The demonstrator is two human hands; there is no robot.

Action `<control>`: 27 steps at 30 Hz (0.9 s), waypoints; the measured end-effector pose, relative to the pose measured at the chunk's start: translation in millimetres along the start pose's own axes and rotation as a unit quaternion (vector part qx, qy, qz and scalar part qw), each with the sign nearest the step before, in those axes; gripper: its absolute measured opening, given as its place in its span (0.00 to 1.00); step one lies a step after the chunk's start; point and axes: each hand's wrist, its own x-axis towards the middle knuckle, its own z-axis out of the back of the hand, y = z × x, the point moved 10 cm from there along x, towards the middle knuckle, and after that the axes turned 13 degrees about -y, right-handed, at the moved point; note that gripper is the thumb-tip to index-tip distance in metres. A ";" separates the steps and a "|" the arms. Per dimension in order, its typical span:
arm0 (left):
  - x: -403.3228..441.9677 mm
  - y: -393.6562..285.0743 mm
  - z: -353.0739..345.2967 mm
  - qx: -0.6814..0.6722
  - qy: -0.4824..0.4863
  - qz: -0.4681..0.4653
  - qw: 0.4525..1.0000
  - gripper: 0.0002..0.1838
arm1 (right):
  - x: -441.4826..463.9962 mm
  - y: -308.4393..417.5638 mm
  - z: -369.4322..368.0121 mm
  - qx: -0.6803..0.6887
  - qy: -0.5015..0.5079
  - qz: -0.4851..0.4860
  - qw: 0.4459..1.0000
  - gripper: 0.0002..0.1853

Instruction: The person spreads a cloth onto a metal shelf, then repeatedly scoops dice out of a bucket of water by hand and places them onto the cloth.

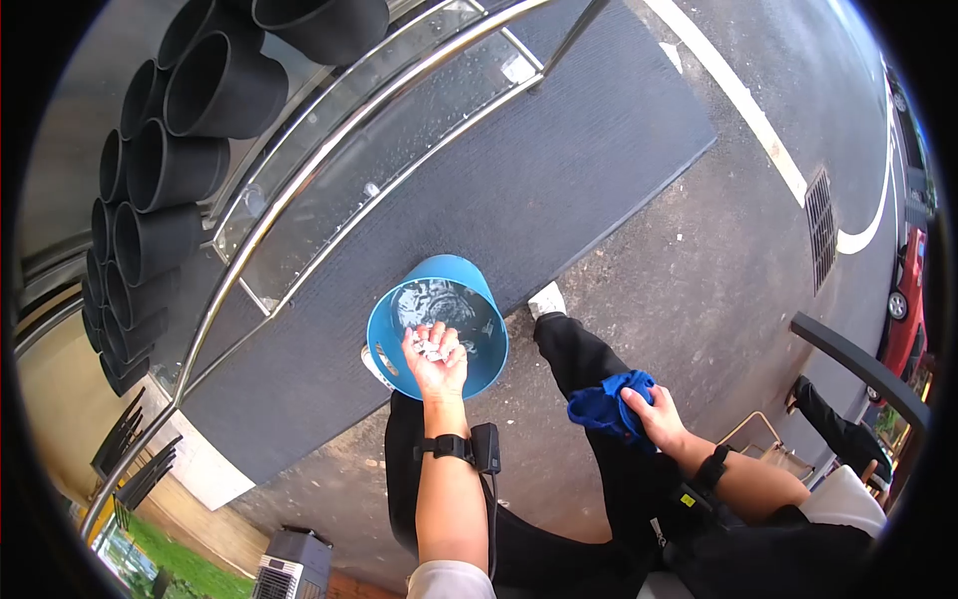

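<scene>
- Dark mat [599, 180], spread over the ground, the bucket near its edge;
- metal railing [238, 272], curving between the bucket and a group of black tubs [200, 170], in the way of reaching straight across;
- blue bucket [489, 344], what looks like water inside;
- left hand [436, 371], forearm stretched forward, palm up over the bucket's mouth; fingers curled around white pieces [431, 350];
- right hand [656, 417], elbow bent, above the right leg; closed on a bunched blue cloth [604, 407].
</scene>
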 end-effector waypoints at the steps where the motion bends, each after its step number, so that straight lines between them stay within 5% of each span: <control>1: -3.6 -3.1 1.8 0.020 -0.015 -0.007 1.000 0.17 | -2.6 10.2 3.3 -0.062 -0.010 0.044 0.997 0.19; 4: -17.1 -5.7 4.2 0.058 -0.067 -0.020 0.996 0.18 | -30.8 49.4 4.3 -0.103 0.000 0.093 0.990 0.21; 8: -35.4 -2.1 -12.3 0.087 -0.053 -0.018 0.995 0.19 | -79.3 139.0 0.5 0.023 0.023 0.337 0.941 0.15; 9: -38.7 -1.8 -15.4 0.093 -0.044 -0.020 0.995 0.19 | -86.2 148.9 0.8 0.020 0.038 0.313 0.949 0.18; 12: -64.4 1.2 -35.9 0.105 -0.044 -0.030 0.993 0.18 | -148.6 213.8 5.1 -0.161 0.060 0.510 0.843 0.25; 14: -85.6 2.8 -48.0 0.102 -0.048 -0.040 0.993 0.17 | -192.7 249.5 24.5 -0.139 0.017 0.610 0.780 0.31; 17: -121.2 0.3 -67.8 0.090 -0.029 -0.069 0.993 0.19 | -250.4 300.1 32.5 -0.291 -0.033 0.649 0.702 0.33; 21: -142.1 -7.5 -65.2 0.086 -0.054 -0.071 0.992 0.18 | -307.4 338.4 84.6 -0.129 -0.079 0.685 0.713 0.21; 24: -155.1 -5.2 -67.7 0.064 -0.038 -0.059 0.995 0.16 | -320.1 356.6 108.0 -0.132 -0.100 0.596 0.786 0.15; 27: -170.8 0.7 -72.6 0.052 -0.073 -0.060 0.994 0.15 | -337.6 386.2 103.1 -0.162 -0.079 0.635 0.751 0.12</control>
